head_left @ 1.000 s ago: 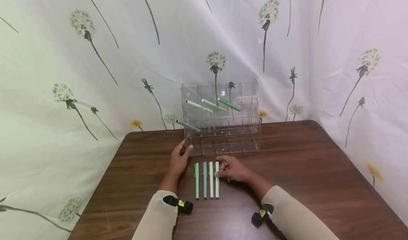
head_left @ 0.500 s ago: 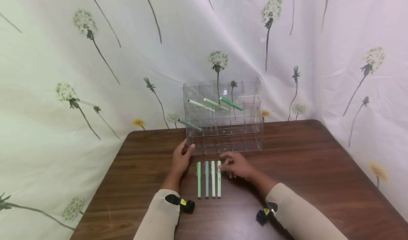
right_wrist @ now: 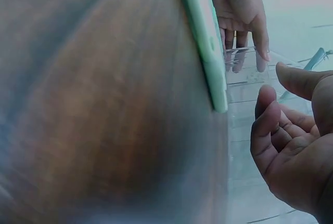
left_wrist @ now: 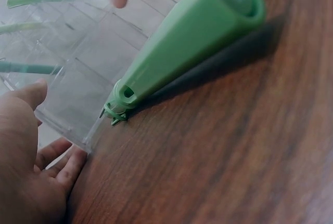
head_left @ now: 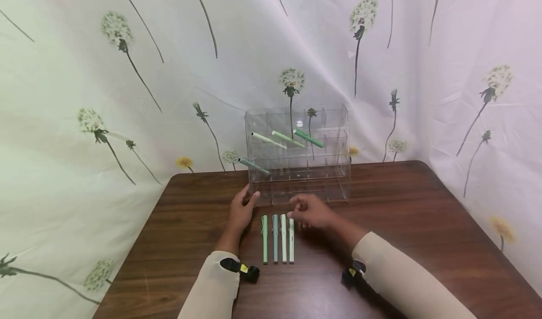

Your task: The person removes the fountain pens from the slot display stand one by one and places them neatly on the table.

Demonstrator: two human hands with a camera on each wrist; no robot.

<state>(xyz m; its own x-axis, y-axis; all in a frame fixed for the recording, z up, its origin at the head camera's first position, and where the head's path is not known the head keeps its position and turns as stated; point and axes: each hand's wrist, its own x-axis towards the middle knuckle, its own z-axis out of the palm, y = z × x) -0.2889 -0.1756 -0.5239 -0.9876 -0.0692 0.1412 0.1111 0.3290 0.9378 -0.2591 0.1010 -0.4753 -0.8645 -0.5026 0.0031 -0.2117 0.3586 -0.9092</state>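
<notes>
My left hand (head_left: pixel 242 213) grips the lower left front corner of a clear acrylic rack (head_left: pixel 298 181), thumb in front and fingers along its side. On the table lie several capped pens in a row, clips at the far end: a green pen (head_left: pixel 265 241), a blue-grey pen (head_left: pixel 275 241), and two pale mint ones, the rightmost pale pen (head_left: pixel 291 243) partly covered by my right hand (head_left: pixel 312 211). That hand hovers over its clip end, fingers loosely curled. In the right wrist view, a gap shows between thumb (right_wrist: pixel 299 80) and fingertips, with nothing held.
Upper tiers of the rack hold a pale pen (head_left: pixel 268 140), a light green pen (head_left: pixel 288 139) and a dark green pen (head_left: pixel 308 138). Lower left, a teal pen (head_left: pixel 254 166) leans out. Behind the wooden table (head_left: pixel 394 215) hangs a flower-print cloth (head_left: pixel 250 41).
My right hand has lifted off the rightmost pale pen and shifted slightly away from me, toward the rack. The left hand stays at the rack's corner; the head view has shifted slightly.
</notes>
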